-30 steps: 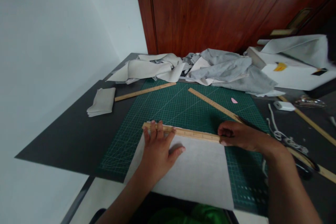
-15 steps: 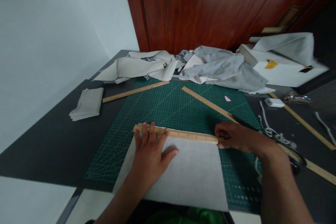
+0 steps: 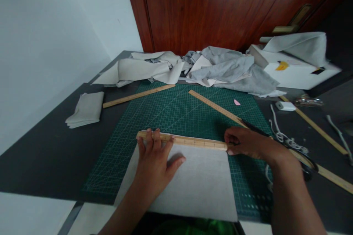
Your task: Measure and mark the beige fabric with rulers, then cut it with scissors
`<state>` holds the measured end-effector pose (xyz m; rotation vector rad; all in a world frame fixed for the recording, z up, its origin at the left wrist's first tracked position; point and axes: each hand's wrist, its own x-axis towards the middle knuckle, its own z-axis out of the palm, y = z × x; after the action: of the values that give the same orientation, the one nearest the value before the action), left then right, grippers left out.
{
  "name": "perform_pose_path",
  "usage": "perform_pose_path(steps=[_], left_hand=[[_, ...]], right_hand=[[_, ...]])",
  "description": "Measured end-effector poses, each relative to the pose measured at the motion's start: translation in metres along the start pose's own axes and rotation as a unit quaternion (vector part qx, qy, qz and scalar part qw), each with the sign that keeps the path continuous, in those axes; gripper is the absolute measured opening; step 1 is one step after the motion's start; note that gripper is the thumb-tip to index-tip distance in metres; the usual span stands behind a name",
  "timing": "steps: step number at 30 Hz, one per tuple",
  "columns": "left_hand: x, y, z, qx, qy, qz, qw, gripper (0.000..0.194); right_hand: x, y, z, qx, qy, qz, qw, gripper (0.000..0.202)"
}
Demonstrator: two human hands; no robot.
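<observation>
A wooden ruler [image 3: 197, 142] lies across the top edge of a pale grey cloth [image 3: 198, 180], which rests on a green cutting mat [image 3: 176, 112]. My left hand [image 3: 156, 165] is spread with its fingertips pressing on the ruler's left part and its thumb on the cloth. At the ruler's right end, my right hand [image 3: 244, 142] is closed in a pinch beside the cloth's upper right corner. Something dark and small shows between its fingers, too small to name.
Two more wooden rulers [image 3: 138, 96] [image 3: 215, 106] lie behind. Black scissors [image 3: 256, 128] and white cord [image 3: 289, 141] sit at the right. Folded cloth [image 3: 88, 109] is at the left; crumpled fabric [image 3: 226, 68] and a white box [image 3: 295, 69] stand at the back.
The whole view has shifted slightly, so things appear a little further left. Both hands keep their places on and beside the ruler.
</observation>
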<state>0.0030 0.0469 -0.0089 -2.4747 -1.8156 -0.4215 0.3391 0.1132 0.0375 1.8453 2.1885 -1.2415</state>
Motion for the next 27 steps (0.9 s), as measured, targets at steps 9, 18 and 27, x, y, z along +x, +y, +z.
perform_pose_path(steps=[9, 18, 27], left_hand=[[0.000, 0.003, -0.004, -0.014, -0.014, -0.011, 1.000, 0.061], [-0.006, 0.008, -0.012, -0.068, -0.054, -0.043, 0.995, 0.074], [-0.009, 0.009, -0.010, -0.078, -0.048, -0.039, 0.995, 0.073]], right_hand=[[0.002, 0.005, 0.002, -0.013, 0.005, -0.023, 1.000, 0.020], [0.013, 0.023, 0.022, -0.011, 0.000, -0.017, 1.000, 0.044], [0.013, 0.014, 0.021, -0.046, 0.013, -0.009, 0.999, 0.047]])
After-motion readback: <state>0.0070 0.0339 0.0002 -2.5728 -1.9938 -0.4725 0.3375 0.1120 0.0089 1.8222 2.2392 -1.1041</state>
